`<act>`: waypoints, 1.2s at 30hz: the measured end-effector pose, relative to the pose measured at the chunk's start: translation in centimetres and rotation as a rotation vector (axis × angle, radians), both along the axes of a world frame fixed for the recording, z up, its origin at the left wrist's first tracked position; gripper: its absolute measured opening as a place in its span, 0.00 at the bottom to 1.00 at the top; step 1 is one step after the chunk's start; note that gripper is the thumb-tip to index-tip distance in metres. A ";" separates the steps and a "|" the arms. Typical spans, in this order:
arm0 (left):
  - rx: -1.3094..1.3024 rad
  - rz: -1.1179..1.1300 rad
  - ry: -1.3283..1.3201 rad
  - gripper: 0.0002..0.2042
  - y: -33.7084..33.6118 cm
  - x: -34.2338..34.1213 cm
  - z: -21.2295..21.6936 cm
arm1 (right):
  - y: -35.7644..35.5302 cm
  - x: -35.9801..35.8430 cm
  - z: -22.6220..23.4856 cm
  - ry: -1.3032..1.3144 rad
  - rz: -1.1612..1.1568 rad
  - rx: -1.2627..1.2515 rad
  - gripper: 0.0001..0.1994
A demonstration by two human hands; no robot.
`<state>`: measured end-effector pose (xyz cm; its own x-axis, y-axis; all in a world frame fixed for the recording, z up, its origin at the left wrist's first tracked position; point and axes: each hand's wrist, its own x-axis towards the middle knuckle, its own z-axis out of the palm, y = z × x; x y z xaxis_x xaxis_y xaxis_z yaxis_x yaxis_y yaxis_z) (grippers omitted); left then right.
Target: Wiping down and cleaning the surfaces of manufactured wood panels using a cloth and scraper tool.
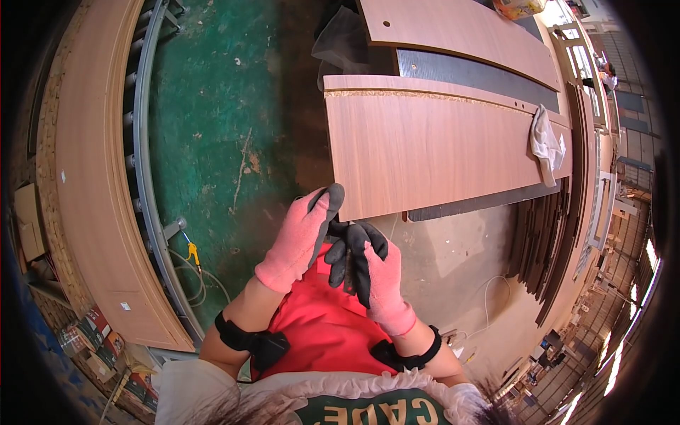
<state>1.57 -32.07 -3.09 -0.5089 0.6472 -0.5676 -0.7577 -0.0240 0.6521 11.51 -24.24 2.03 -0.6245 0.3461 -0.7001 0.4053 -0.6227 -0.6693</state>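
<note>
Brown panel (432, 152) and roller conveyor (144, 152) flank left hand (304, 237) and right hand (375, 269), grip unclear.

A cloth (545, 145) lies on a panel (432, 152) (at its right end), a roller conveyor (143, 170) farther left.

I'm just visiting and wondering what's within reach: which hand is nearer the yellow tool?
The left. The left hand is right of the yellow tool, not touching it; the right hand is farther right.
</note>
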 end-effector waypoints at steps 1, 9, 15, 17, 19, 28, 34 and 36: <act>0.000 -0.005 -0.010 0.15 0.0 0.0 0.1 | 0.0 0.0 0.0 -0.004 -0.014 0.000 0.22; -0.002 -0.006 -0.015 0.15 -0.1 0.0 0.1 | -0.4 0.0 -0.5 0.015 -0.042 0.030 0.15; 0.001 -0.007 0.009 0.16 -0.2 0.1 0.0 | -0.4 0.1 -0.7 0.023 -0.040 0.055 0.15; -0.015 -0.003 0.029 0.16 -0.1 0.1 -0.1 | -0.4 0.2 -0.5 0.008 -0.004 0.067 0.16; -0.023 -0.027 0.013 0.16 -0.2 0.0 -0.3 | -0.5 0.1 -0.4 0.018 -0.025 0.055 0.15; 0.017 0.008 -0.027 0.15 -0.3 0.1 -0.5 | -0.1 0.0 0.0 0.005 -0.051 -0.031 0.22; -0.009 -0.013 0.037 0.15 -0.1 0.1 -0.4 | 0.1 0.1 -0.2 0.024 -0.032 -0.051 0.22; -0.003 0.010 0.011 0.15 -0.1 0.2 0.0 | 0.0 0.3 -0.4 0.020 -0.033 -0.047 0.22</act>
